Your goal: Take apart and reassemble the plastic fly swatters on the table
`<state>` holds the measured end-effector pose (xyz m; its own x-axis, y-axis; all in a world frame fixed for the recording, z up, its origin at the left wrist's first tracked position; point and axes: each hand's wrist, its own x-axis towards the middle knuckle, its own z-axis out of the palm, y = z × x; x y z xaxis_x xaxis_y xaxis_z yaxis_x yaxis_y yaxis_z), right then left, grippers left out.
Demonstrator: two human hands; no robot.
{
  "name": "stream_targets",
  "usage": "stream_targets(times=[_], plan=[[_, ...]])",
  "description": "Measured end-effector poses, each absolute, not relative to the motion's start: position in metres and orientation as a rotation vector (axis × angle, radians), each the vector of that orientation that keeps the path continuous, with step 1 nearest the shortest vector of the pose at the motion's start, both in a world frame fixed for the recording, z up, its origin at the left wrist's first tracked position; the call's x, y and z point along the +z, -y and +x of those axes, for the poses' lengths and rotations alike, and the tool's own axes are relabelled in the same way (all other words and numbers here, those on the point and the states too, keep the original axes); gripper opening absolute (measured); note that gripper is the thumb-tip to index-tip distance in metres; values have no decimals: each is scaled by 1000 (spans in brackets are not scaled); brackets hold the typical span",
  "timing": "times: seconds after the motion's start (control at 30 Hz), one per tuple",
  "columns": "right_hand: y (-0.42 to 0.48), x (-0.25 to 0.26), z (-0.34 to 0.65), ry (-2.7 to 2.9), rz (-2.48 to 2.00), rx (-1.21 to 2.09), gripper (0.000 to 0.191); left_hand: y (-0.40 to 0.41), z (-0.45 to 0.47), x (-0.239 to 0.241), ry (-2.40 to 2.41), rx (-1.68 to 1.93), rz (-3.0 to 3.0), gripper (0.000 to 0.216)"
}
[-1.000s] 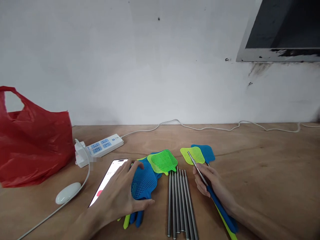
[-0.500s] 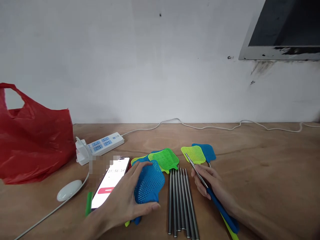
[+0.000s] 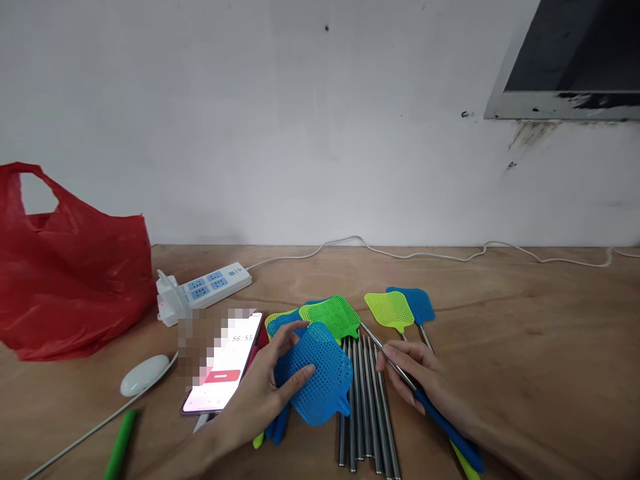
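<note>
A blue fly swatter head (image 3: 320,380) of perforated plastic is pinched at its left side by my left hand (image 3: 273,380), thumb on its face. Its short socket points right and down. My right hand (image 3: 413,373) is closed around a metal rod with a blue handle (image 3: 443,417), its thin tip pointing up and left, apart from the socket. Between the hands lie several metal rods (image 3: 367,407) side by side. Beyond my left hand is a pile with a green swatter head (image 3: 340,315). Behind my right hand rest a yellow swatter (image 3: 390,310) and a blue swatter (image 3: 420,303).
A phone with a lit timer (image 3: 225,363) lies left of my left hand. Farther left are a white power strip (image 3: 215,283), a white mouse-shaped object (image 3: 145,375), a red plastic bag (image 3: 75,280) and a green handle (image 3: 120,443). A white cable (image 3: 410,255) runs along the wall.
My left hand has turned the blue swatter head, moving it right and lifting its socket toward the rod. The rod's tip has shifted slightly down and left. My view has shifted slightly.
</note>
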<state>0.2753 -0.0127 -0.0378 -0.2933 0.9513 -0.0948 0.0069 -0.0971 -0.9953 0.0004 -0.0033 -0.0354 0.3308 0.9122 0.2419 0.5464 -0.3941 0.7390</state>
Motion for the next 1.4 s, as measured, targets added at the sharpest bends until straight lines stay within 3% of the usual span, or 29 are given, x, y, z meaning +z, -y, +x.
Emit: stream_targets(times=[0.53, 1.03, 1.4], plan=[[24, -42, 279, 1539, -991, 1810, 52, 1, 6, -33, -1165, 1012, 1700, 50], [22, -34, 280, 1522, -1079, 1813, 66, -3, 4, -33, -1144, 1179, 1557, 51], [21, -36, 279, 1541, -1131, 1761, 66, -3, 2, -35, -1206, 1204, 1727, 46]])
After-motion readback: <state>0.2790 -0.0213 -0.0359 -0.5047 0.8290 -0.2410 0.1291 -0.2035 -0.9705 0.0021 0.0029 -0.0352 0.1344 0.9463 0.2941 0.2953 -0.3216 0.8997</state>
